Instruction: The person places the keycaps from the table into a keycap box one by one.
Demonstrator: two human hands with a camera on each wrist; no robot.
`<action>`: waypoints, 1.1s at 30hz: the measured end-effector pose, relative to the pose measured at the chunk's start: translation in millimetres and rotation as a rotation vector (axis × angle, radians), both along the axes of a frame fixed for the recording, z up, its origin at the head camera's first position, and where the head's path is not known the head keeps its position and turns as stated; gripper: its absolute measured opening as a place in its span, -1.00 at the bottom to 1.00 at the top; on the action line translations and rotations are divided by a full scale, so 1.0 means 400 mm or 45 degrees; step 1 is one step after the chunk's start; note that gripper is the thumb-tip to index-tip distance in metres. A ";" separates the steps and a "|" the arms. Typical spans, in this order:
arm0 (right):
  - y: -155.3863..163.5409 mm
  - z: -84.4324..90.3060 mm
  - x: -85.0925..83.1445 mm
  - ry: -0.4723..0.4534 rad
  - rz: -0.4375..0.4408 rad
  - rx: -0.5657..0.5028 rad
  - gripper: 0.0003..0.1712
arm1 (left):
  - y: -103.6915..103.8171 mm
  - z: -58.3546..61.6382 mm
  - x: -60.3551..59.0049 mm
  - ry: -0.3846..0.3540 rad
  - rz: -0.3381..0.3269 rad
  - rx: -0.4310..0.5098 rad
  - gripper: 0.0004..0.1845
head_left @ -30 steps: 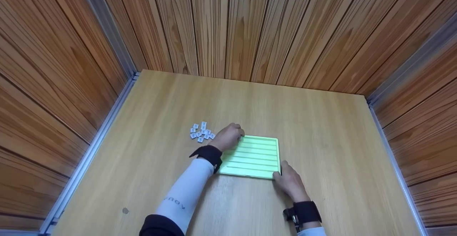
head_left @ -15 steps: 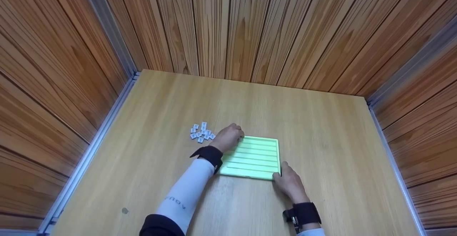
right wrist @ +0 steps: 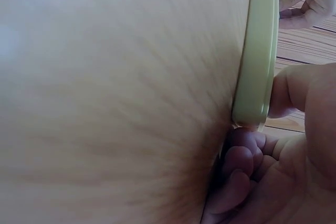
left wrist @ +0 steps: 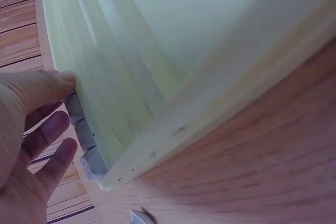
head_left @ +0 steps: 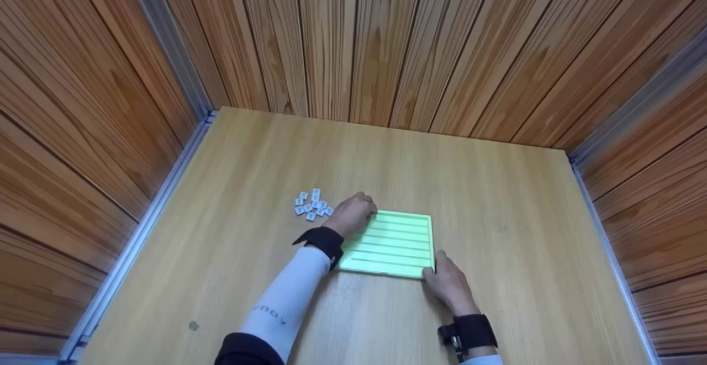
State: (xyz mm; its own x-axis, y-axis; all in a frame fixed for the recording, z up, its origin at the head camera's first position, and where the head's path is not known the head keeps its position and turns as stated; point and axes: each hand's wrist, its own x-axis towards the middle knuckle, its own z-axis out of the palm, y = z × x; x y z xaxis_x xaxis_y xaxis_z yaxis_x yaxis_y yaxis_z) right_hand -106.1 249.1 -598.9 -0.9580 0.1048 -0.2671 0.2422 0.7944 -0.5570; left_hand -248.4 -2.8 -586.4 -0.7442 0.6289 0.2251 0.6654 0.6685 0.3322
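A pale green tray [head_left: 392,249] with raised ribs lies flat on the wooden table. My left hand [head_left: 353,212] sits at its far left corner. In the left wrist view its thumb [left wrist: 50,85] and forefinger pinch a small grey tile [left wrist: 72,104] against the tray [left wrist: 157,51], with two more tiles [left wrist: 90,150] in line below it. My right hand [head_left: 446,279] grips the tray's near right corner. Its thumb [right wrist: 286,95] presses the green rim [right wrist: 257,51] and its curled fingers [right wrist: 239,166] lie under it.
A small heap of loose white tiles [head_left: 312,204] lies on the table [head_left: 497,188] just left of my left hand. Wooden plank walls close in the table at the back and on both sides, with metal rails [head_left: 138,232] along the side edges.
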 end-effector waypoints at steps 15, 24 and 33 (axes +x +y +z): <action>0.000 0.001 -0.002 -0.015 0.003 0.021 -0.82 | -0.009 0.012 0.003 -0.130 -0.008 -0.091 -0.70; 0.000 0.004 -0.004 -0.027 0.008 0.021 -0.80 | -0.041 0.020 0.000 -0.145 0.055 -0.095 -0.64; 0.001 0.003 -0.003 -0.032 0.011 0.005 -0.79 | -0.104 0.038 -0.009 -0.126 0.150 -0.042 -0.65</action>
